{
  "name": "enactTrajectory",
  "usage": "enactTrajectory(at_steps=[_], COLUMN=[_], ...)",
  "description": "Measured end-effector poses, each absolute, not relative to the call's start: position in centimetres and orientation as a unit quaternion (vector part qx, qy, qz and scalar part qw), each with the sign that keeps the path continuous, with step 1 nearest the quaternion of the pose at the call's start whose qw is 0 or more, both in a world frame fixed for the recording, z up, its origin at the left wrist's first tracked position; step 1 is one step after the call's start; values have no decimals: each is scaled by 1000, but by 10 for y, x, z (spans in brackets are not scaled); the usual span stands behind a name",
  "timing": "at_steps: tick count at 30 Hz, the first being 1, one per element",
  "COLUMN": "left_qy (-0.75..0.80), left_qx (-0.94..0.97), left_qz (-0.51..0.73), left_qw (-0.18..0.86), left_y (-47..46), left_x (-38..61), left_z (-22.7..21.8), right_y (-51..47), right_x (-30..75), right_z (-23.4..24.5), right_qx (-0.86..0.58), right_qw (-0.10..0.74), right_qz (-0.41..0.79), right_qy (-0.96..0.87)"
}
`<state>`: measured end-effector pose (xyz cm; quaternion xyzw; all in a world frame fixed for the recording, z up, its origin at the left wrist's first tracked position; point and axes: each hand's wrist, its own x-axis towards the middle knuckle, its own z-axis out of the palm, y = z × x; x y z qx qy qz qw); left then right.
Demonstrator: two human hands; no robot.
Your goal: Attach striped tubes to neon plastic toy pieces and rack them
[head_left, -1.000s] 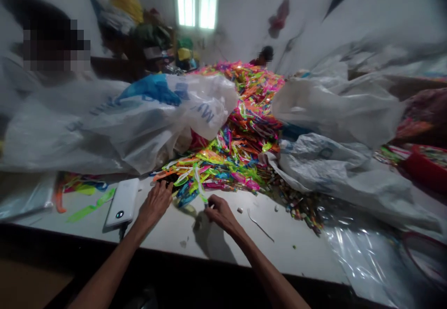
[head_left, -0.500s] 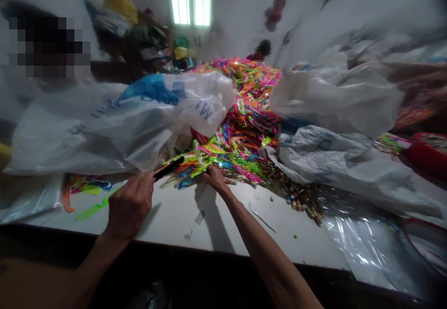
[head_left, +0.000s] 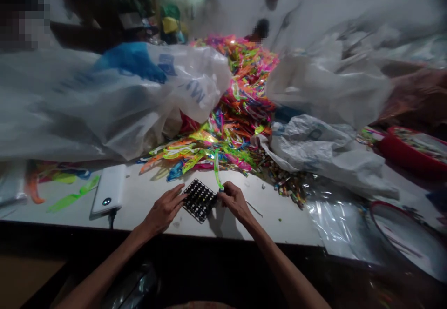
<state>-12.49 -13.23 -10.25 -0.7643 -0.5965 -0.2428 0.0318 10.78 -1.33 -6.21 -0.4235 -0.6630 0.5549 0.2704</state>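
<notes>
In the head view, a black grid-like tray (head_left: pixel 199 200) with rows of holes lies at a slant on the white table. My left hand (head_left: pixel 164 211) is at its left edge, fingers stretched out and touching it. With bent fingers, my right hand (head_left: pixel 234 202) pinches the lower end of a lime-green plastic strip (head_left: pixel 217 170), just beside the tray's right corner. The small end between those fingertips is partly hidden. Behind both hands spreads a heap of bright plastic pieces (head_left: pixel 240 106) in pink, orange, green and blue.
Large plastic bags (head_left: pixel 139 109) flank the heap. On the left lie a white power bank (head_left: pixel 113 185) with a cable and loose green pieces (head_left: pixel 75 197). Small bits (head_left: pixel 289 188), clear plastic (head_left: pixel 342 220), a red basin (head_left: pixel 412 153) and a red-rimmed container (head_left: pixel 375 211) are right. Another person's head shows behind.
The black tray, earlier edge-on in my left fist, now lies flat, and those fingers have straightened. My right hand has come back from the heap with the green strip. The view has tipped downward.
</notes>
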Motion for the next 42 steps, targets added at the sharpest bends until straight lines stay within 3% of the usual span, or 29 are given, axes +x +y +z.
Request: enactTrajectory(at_steps=[10, 13, 16, 21, 23, 25, 27, 29, 33, 37, 42], left_qy=[-681, -757, -781, -744, -705, -651, -573, -516, -539, -553, -554], left_qx=[-683, -612, -587, -481, -493, -585, -704, -785, -806, -792, -786], left_qz=[-261, -226, -193, -391, -471, -481, -415, -322, -227, -253, -270], left_qw=[-40, -25, -87, -250, -194, -58, 67, 117, 90, 55, 40], left_y=[-96, -99, -100, -85, -85, -93, -107, -123, -146, -152, -150], left_x=[-116, -105, -95, -87, -84, -80, -75, -72, -72, -77, -80], left_z=[-96, -87, -79, -59, -49, -43, -47, -59, -89, -100, -103], right_y=[-22, -16, -11, -5, -2, 2, 5, 6, 0, -10, -5], right_x=[103, 104, 102, 98, 100, 105, 109, 111, 99, 63, 21], right_z=[-63, -62, -66, -67, -60, -47, -33, -23, -31, -56, -61], right_qx=[-400, -411, -427, -437, -432, -435, -451, -459, -422, -402, -376], right_qw=[253, 267, 277, 303, 335, 365, 385, 391, 336, 259, 244], right_qz=[558, 578, 571, 591, 608, 600, 571, 548, 584, 599, 523], right_qy=[-681, -653, -644, -607, -576, -563, -568, -579, -606, -642, -725])
